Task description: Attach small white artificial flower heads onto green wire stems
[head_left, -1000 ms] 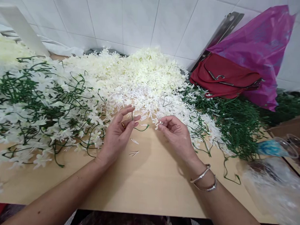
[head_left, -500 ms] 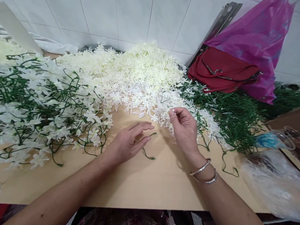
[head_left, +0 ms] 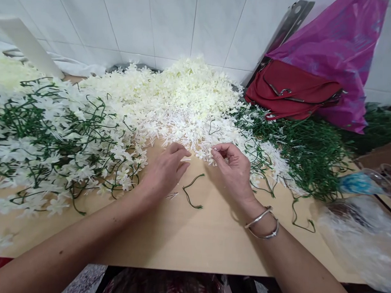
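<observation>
My left hand (head_left: pixel 167 170) rests on the wooden table (head_left: pixel 192 244) with its fingers curled and thumb pressed to the fingertips; a small white flower piece (head_left: pixel 186 160) shows at the pinch. A loose green stem (head_left: pixel 190 192) lies on the table just right of that hand, apart from the fingers. My right hand (head_left: pixel 233 167), with two bangles at the wrist, is curled in a pinch at the near edge of the heap of white artificial flowers (head_left: pixel 184 103). What it pinches is too small to make out. A tiny white sprig (head_left: pixel 172 195) lies by my left wrist.
Green stems with white flowers attached (head_left: pixel 48 145) spread over the left. Bare green stems (head_left: pixel 304 154) lie at the right. A red bag (head_left: pixel 290 92) and purple plastic bag (head_left: pixel 340 53) lean on the tiled wall. Clear plastic bags (head_left: pixel 362 238) sit at the right edge.
My left hand let the green stem drop onto the table and closed into a pinch nearer the flower heap. My right hand shifted slightly left along the heap's edge.
</observation>
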Available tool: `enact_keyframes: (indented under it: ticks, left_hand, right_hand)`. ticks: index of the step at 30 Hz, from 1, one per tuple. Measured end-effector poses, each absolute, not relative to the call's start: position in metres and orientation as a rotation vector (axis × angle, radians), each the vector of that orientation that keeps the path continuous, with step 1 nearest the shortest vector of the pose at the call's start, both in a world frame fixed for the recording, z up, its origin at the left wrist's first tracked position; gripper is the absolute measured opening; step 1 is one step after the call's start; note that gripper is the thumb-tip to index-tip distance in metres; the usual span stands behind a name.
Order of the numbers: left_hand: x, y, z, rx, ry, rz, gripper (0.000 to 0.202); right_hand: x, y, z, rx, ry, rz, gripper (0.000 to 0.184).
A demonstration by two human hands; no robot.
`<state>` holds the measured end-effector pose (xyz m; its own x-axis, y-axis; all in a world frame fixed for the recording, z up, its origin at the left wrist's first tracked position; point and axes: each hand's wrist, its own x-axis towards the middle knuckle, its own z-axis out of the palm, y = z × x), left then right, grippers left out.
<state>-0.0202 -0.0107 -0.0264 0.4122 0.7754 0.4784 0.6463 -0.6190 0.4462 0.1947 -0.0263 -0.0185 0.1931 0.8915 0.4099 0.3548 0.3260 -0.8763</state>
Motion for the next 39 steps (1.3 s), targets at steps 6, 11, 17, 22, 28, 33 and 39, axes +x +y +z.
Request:
enact_keyframes:
  ticks: [6, 11, 17, 22, 28, 33, 39]
  left_hand:
    - [-0.022, 0.006, -0.028, 2.600, 1.245, 0.875, 0.016]
    - [-0.019, -0.001, -0.023, 2.360, 1.244, 1.106, 0.013]
    - [-0.018, -0.015, 0.001, 1.979, 1.170, 1.197, 0.017]
    - [-0.010, -0.018, -0.001, 2.073, 1.000, 1.201, 0.009]
    - [-0.003, -0.017, -0.013, 1.981, 1.038, 1.222, 0.008]
    - [-0.004, -0.017, -0.014, 1.926, 1.061, 1.236, 0.010]
    - [0.000, -0.020, -0.018, 1.801, 1.090, 1.242, 0.013]
  right_hand:
    - [0.194, -0.027, -0.019, -1.236, -1.454, 0.540, 0.005]
    - [0.189, -0.031, -0.016, -1.193, -1.423, 0.676, 0.004]
    - [0.184, -0.034, -0.015, -1.197, -1.299, 0.880, 0.008]
    - [0.179, -0.038, -0.014, -1.223, -1.342, 0.702, 0.006]
    - [0.172, -0.043, -0.012, -1.204, -1.298, 0.820, 0.007]
    - [0.172, -0.041, -0.014, -1.206, -1.257, 0.941, 0.010]
    - [0.170, -0.044, -0.013, -1.172, -1.465, 0.754, 0.006]
